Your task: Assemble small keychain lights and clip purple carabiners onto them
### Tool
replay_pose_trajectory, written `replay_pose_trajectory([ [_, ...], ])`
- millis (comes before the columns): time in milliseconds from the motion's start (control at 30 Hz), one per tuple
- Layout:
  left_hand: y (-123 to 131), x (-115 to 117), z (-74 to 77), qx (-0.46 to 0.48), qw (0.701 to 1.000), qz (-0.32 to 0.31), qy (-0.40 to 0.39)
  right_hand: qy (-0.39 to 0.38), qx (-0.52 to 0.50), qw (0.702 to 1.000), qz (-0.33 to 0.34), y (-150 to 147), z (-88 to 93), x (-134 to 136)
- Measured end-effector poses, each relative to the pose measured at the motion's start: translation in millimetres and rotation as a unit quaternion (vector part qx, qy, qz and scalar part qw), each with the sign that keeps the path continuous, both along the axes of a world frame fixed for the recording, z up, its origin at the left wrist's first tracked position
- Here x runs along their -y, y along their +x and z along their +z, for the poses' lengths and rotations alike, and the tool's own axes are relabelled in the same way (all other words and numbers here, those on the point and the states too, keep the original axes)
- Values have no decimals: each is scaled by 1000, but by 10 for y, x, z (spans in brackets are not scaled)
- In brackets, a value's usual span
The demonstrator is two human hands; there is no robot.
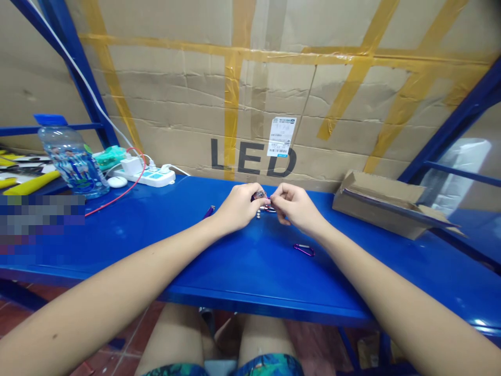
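- Watching remotely, I find the small shiny piece (260,195) between both hands, held over the far middle of the blue table (250,277).
- Left hand (243,206): curled, thumb and fingers drawn in on the piece; I read that as a firm fingertip hold.
- Right hand (293,203): thumb and forefinger pinched together at the piece's right end, other fingers loosely bent. Exact contact too small for me to make out.
- Some small silvery beads (258,213) show just below the left fingertips; I can't tell whether they hang or rest on the table.
- Purple clip (304,253) lies flat, nearer the body, beside the right forearm. A purple stick-like thing (210,211) lies beyond the left wrist.
- Handling, my judgement: piece looks light, hard, probably metal; smooth enough to slip or twist, unlikely to break.
- Best hold, I'd say: thumb and forefinger pads at each end, leaving the middle clear.
- Clip likely light and stiff too; I'd take its long side.
- Open cardboard box (378,211) sits well right.
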State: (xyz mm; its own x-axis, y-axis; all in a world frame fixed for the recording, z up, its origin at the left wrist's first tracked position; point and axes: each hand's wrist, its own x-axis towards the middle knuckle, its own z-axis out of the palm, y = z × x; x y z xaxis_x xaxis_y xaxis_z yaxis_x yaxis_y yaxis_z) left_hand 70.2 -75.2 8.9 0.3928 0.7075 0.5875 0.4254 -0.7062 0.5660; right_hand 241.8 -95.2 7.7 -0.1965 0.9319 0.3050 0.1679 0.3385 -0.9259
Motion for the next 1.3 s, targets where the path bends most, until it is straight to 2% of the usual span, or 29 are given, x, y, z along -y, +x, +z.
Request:
replay_pose_trajectory([
  [167, 2, -8, -22, 5, 999, -11, -44, 15, 49, 998, -23, 6, 1, -7],
  [233, 3, -13, -31, 14, 998, -21, -65, 49, 78, 995, -44, 37, -2, -30],
  [433, 23, -19, -56, 69, 990, -50, -116, 195, 214, 947, -140, 157, 17, -84],
  [567, 52, -26, -92, 70, 987, -53, -133, 230, 264, 927, -134, 136, 41, -26],
  [767, 57, -16, -118, 80, 987, -56, -124, 279, 327, 896, -112, 87, 11, 16],
  [1067, 26, -24, -100, 5, 999, -21, -34, 288, 417, 856, -105, 62, 15, 50],
  [1167, 19, -52, -102, -6, 999, -3, -44, 278, 426, 855, -101, 60, 41, 52],
  [1300, 0, -101, -88, 14, 997, -14, -72, 254, 376, 886, -100, 128, 75, 5],
])
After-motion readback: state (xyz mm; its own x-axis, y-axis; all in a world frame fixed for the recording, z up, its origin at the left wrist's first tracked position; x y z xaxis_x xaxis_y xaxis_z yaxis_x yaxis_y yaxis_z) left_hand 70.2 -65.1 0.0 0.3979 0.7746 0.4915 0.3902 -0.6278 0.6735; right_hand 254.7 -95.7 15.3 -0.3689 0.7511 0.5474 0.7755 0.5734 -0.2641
